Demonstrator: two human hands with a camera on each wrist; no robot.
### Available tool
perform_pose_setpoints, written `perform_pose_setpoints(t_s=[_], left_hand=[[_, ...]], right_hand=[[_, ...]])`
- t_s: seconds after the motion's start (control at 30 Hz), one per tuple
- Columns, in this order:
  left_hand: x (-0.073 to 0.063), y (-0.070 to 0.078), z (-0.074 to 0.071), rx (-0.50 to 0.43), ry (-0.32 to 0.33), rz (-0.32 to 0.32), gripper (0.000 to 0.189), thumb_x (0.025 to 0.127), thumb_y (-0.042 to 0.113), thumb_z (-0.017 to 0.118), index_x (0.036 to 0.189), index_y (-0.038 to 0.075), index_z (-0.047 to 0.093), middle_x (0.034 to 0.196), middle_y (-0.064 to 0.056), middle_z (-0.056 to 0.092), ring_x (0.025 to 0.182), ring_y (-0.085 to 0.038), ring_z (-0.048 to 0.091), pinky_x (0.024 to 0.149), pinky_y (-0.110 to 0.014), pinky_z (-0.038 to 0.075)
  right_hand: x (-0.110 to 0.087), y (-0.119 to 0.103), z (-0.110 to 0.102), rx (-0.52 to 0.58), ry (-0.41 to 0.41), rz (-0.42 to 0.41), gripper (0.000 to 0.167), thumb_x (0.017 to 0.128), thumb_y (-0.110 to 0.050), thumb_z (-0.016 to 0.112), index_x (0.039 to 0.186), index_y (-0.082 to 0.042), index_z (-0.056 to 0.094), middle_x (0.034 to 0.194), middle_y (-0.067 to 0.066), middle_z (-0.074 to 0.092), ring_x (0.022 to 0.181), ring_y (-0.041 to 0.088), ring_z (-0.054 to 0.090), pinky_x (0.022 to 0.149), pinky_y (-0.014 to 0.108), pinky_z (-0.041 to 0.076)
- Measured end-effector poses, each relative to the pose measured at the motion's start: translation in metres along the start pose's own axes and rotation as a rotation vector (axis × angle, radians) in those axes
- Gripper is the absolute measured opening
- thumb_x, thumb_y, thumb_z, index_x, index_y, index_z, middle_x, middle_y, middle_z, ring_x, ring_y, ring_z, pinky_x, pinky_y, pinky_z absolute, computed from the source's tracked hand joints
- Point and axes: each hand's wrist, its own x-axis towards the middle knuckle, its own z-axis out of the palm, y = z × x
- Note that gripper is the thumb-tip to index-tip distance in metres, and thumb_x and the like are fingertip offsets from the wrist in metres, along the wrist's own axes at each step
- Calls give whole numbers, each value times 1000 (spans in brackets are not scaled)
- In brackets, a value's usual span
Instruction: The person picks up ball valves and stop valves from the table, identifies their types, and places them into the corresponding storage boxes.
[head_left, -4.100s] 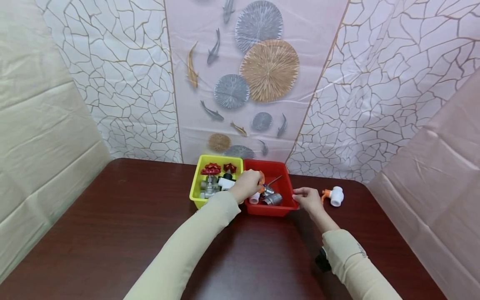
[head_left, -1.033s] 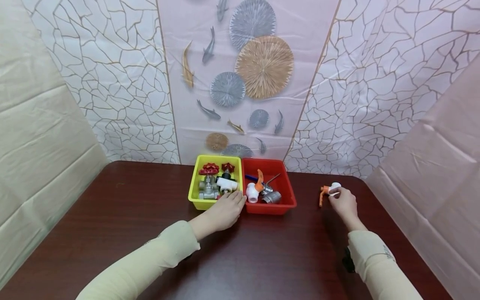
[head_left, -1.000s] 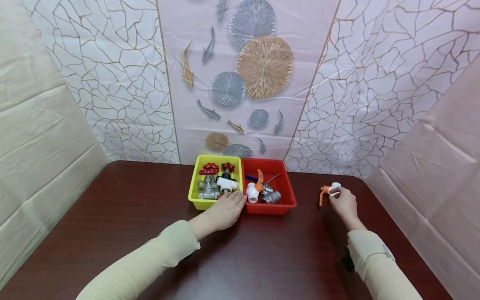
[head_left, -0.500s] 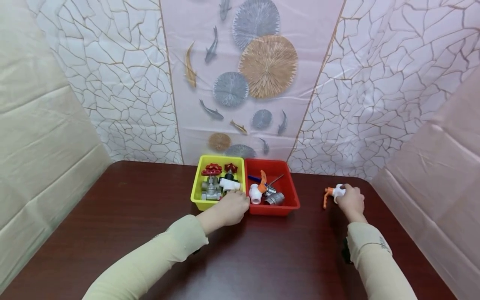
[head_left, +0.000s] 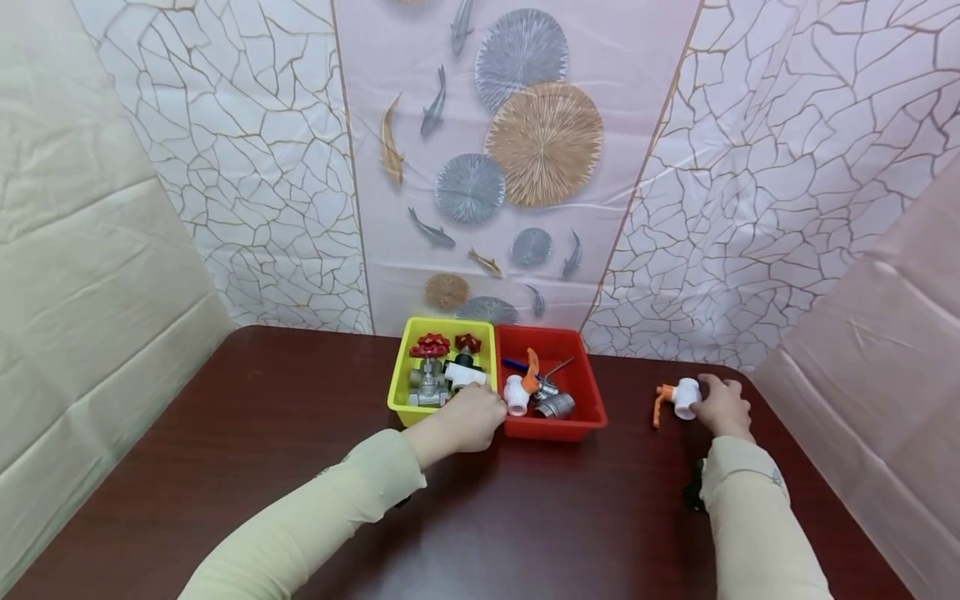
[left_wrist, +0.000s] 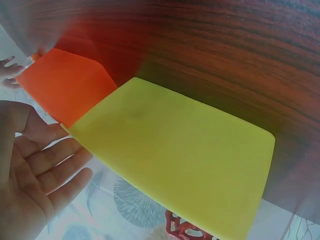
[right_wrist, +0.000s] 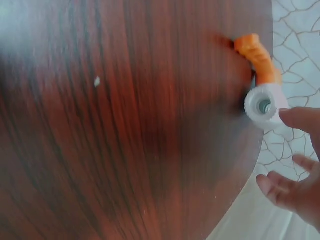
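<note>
Beside a white plastic ball valve (head_left: 686, 398) with an orange lever, at the table's right, is my right hand (head_left: 724, 408). In the right wrist view its thumb tip overlaps the valve's white body (right_wrist: 265, 105), while the other fingers are spread apart. My left hand (head_left: 474, 417) is where the yellow bin (head_left: 405, 417) meets the red bin (head_left: 555, 430). From the left wrist, the thumb tip shows right at the rim corner, with relaxed fingers beyond it. A second white valve (head_left: 517, 395) with an orange lever stands in the red bin.
Inside the yellow bin are a metal gate valve (head_left: 427, 385) with a red handwheel and a white-bodied valve (head_left: 465, 375). Metal ball valves (head_left: 557, 406) share the red bin. The patterned wall cloth (head_left: 480, 250) rises behind the dark table (head_left: 300, 467).
My left hand has withdrawn from inside the red bin to the rims' junction. My right hand left the red bin's edge, went to the separate valve, then shifted to its right side with fingers spreading.
</note>
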Motion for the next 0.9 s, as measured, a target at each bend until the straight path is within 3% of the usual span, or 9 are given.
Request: perform_pose_setpoints(t_s=[0.3,0.6,0.9], left_hand=[[3,-1,-2,-4,-3,-12,8,84,15,64,86,14,72,82,0,69,76,-19,61,69,-31,49],[1,-2,-1,-14,1,-20,8,82,14,66,86,14,73,83,0,70,77,-19,61,72,-31,51],[-1,0,2,-13,12,1,6,82,13,66,82,14,72,81,1,69,75,-18,61,68,-29,51]], right_hand=[[14,7,-4,-71,-30,-178,58,78,-3,57,132,10,38,130,44,23,107,66,36,86,65,36],[17,1,-8,-71,-100,-217,51,81,-4,55,125,17,40,120,48,28,102,52,38,85,57,40],[20,2,2,-67,-160,-277,52,80,-2,55,124,21,41,124,46,27,111,54,34,94,58,35]])
